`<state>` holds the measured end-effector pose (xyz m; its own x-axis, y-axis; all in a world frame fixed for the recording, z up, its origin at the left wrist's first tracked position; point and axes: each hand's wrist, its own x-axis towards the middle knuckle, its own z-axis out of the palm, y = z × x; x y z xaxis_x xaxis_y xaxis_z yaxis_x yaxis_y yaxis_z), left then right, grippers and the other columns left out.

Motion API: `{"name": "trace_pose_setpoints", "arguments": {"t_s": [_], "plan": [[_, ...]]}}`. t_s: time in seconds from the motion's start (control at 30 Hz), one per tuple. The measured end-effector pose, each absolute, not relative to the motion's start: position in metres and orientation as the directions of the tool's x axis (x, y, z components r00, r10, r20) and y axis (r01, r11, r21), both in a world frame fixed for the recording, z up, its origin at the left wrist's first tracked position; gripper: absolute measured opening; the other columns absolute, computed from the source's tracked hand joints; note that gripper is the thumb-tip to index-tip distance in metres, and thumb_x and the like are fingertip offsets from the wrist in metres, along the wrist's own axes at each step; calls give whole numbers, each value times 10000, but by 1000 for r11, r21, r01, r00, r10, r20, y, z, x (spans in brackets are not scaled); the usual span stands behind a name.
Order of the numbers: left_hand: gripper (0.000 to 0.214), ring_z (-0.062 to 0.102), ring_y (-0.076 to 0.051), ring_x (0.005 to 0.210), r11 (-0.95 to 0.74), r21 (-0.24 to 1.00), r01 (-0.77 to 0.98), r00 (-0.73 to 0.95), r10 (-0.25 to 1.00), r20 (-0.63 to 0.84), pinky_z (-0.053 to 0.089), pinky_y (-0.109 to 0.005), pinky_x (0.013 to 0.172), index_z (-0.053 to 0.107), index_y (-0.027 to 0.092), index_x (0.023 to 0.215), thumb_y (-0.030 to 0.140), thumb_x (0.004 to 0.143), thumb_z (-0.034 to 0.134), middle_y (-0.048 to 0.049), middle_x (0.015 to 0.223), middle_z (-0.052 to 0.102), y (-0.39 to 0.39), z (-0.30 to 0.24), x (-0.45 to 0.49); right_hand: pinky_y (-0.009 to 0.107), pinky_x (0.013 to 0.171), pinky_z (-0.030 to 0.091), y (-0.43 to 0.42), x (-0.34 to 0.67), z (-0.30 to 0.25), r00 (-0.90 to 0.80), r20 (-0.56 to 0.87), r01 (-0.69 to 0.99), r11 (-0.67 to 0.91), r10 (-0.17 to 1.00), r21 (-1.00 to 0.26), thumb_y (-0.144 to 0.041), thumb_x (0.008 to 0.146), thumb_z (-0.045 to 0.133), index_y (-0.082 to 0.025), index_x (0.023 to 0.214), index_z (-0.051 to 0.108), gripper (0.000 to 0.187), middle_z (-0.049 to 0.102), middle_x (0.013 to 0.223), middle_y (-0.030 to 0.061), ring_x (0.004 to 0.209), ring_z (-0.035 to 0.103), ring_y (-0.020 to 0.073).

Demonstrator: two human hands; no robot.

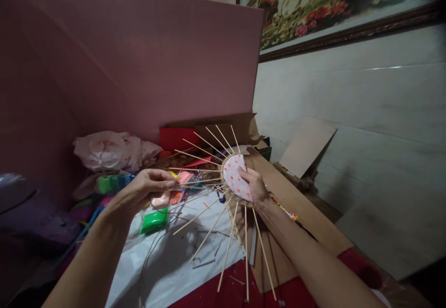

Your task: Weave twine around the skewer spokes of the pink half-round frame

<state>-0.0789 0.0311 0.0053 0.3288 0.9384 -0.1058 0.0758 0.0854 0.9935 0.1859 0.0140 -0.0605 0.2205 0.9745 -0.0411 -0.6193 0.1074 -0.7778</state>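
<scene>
A round basket base is covered with pale cloth in orange-pink dots, and thin wooden sticks radiate from it like spokes. Brown twine is wound around its rim. My right hand grips the base at its right side, thumb on the dotted face, covering part of it. To the left, my left hand pinches a strand of twine close to the stick tips. The strand runs toward the base beside the sticks, and its loose length hangs down over the white sheet.
White sheet and brown cardboard cover the table, with red surface at the front. Green clay pack and other colourful packs lie left. A pinkish plastic bag sits behind; a board leans on the right wall.
</scene>
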Motion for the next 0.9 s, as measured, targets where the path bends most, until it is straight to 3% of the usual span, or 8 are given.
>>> {"name": "trace_pose_setpoints", "arguments": {"t_s": [0.17,0.33,0.53,0.67,0.77,0.9], "plan": [[251,413,-41,409,48,999,15,274,961,-50,290,-143,380,675,129,649,221,455,804,11,478,542,34,5,-81,309,572,537,22,191,-73,232,-17,-606,130,973,-785,-204,656,665,-103,765,644,151,697,666,68,582,645,186],[235,360,-26,386,30,999,-18,333,943,-22,216,-141,358,587,143,589,197,479,788,41,470,495,39,-4,-85,321,595,538,27,194,-79,228,13,-604,151,974,-783,-253,658,680,-103,791,641,204,703,721,84,640,659,207],[217,314,-32,359,-53,974,219,297,955,-15,190,-170,345,636,123,567,287,503,763,16,443,508,50,-22,-81,259,583,534,22,191,-72,270,-7,-615,166,963,-771,-221,652,690,-107,751,647,157,692,660,47,595,643,158],[226,443,-92,428,-191,919,345,252,962,105,307,-205,399,688,136,568,332,475,749,-21,498,589,56,-38,-61,247,520,520,14,186,-67,199,12,-612,134,980,-780,-237,662,687,-109,773,637,176,680,638,36,542,620,144],[263,432,-88,425,-294,865,406,251,946,204,308,-201,418,652,136,499,391,537,703,7,437,532,59,-54,-50,245,505,513,8,181,-66,134,25,-604,102,991,-791,-253,678,681,-106,791,627,194,679,641,43,536,618,145],[287,460,-94,453,-398,785,475,251,916,313,319,-200,441,667,136,562,411,639,637,0,489,571,61,-69,-44,256,499,513,-1,171,-66,0,23,-614,18,1000,-789,-254,686,679,-113,870,620,239,690,683,59,563,635,166]]}}
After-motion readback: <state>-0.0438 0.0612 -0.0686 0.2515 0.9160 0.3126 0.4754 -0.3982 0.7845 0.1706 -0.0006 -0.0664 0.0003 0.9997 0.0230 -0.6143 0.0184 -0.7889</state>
